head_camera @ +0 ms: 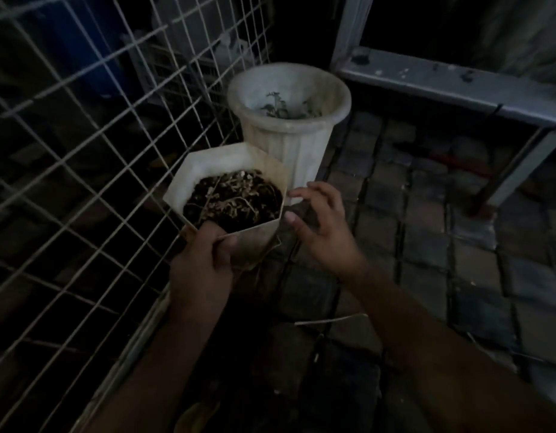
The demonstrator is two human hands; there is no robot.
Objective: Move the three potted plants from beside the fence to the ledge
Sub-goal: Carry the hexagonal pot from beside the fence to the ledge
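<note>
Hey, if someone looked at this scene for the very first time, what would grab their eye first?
Probably the pale six-sided pot of dark soil and dried stems in the middle, gripped at its near rim by the left hand, with the right hand open just beside it. Behind it stands a taller round white pot holding a small plant. A wire fence fills the left side, above a dim paved floor.

Head-worn view, angled steeply down, close over paved ground point(426, 229)
</note>
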